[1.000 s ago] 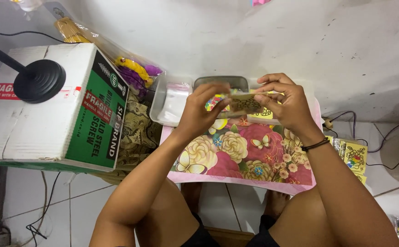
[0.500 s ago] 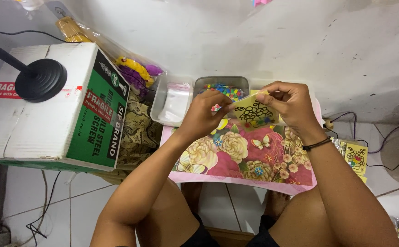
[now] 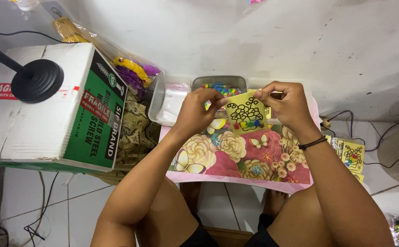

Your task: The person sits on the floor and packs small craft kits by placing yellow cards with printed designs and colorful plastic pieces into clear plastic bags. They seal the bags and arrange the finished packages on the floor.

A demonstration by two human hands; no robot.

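A small yellow card [image 3: 246, 117] with a black outline drawing and a few coloured beads stuck on it is held upright over the flowered pink lap table [image 3: 236, 158]. My left hand [image 3: 197, 112] pinches its upper left corner. My right hand [image 3: 287, 106], with a dark band on the wrist, grips its upper right corner. Just behind the card sits a grey tray of mixed coloured beads [image 3: 219, 86], with a clear plastic tub holding small bags [image 3: 171, 103] to its left.
A large cardboard box [image 3: 48, 105] stands on the left with a black round stand base [image 3: 37, 81] on top. Bags of yellow and purple items [image 3: 133, 69] lie behind it. More yellow cards [image 3: 351, 154] and cables lie on the floor at right.
The card has turned from flat and edge-on to facing me, and both hands have shifted their pinch to its top corners, a little lower over the table.
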